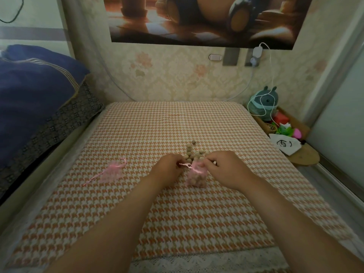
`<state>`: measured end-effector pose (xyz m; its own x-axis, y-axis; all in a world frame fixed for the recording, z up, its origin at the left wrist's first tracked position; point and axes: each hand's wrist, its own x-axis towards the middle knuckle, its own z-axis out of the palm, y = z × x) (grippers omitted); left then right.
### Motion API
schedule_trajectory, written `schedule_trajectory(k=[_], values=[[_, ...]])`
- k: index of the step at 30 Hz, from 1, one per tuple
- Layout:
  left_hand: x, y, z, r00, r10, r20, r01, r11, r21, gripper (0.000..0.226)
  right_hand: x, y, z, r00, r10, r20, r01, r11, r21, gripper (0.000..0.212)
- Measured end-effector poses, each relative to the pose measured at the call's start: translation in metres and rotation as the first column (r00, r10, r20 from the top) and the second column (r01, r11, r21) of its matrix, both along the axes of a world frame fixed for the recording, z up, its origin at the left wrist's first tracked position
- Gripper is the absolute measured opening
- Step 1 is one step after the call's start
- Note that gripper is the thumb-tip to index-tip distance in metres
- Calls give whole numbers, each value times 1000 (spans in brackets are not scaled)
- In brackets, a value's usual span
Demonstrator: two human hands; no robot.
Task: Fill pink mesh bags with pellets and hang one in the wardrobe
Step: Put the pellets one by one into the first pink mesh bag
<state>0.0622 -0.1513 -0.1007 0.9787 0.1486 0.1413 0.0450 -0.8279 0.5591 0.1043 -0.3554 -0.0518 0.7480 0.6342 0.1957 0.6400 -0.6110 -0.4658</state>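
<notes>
Both forearms reach in over the orange-and-white houndstooth cloth on the bench (177, 223). Between the hands sits the small pink mesh drawstring bag (197, 179), packed with round tan pellets. Its long axis runs near to far, fat bottom toward the person and gathered neck at the far end.

The left hand (169, 168) has its fingers curled, pinching the thin pink ribbon drawstring (185, 165), which stretches out left from the neck. The right hand (226, 168) pinches the neck from the right.

Well off to the left lies a second pink mesh bag (112, 171), flat, with its ribbons trailing. Just past the hands is a loose pile of tan pellets (194, 150). A grey-green plush toy (265, 103) sits far right.
</notes>
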Motion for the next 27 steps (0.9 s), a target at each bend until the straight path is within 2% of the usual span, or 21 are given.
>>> schedule_trajectory(k=[5,8,12,16,19,27], values=[[-2,2,17,991,97,92,-79,980,-183,16,7,0,-4,1000,-20,-4,20,1000,-8,43],[-13,-2,39,971,93,219,-47,977,-207,11,7,0,-4,1000,-26,-12,26,1000,-12,42],[-24,-12,54,960,32,279,41,966,-253,8,3,0,1,999,-33,-33,32,999,-21,34],[-24,-23,58,962,-47,268,108,970,-218,8,-2,5,7,997,-23,-76,23,1000,-1,30],[-20,-25,51,974,-107,199,151,963,-224,8,-2,5,9,995,-24,-100,26,1000,17,29],[-20,-24,44,980,-176,91,190,965,-179,8,1,-1,14,998,-25,-64,19,995,-100,26]])
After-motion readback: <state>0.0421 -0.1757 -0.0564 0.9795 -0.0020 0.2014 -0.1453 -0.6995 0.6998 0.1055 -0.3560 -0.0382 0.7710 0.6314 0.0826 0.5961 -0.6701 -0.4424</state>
